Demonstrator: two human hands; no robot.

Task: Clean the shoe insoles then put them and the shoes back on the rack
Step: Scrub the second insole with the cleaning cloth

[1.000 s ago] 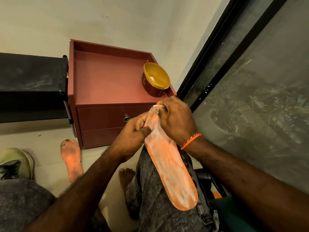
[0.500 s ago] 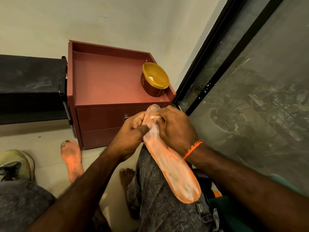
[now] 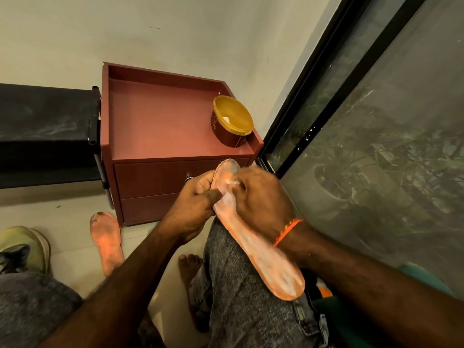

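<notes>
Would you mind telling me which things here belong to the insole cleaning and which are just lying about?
Part of the job:
insole on the knee
left hand gripping it
right hand rubbing it
second insole on the floor
shoe

Just lying about:
red cabinet
yellow tub
black bench

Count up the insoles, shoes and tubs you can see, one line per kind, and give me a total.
Insoles: 2, one held, one on the floor
Shoes: 1
Tubs: 1
Total: 4
</notes>
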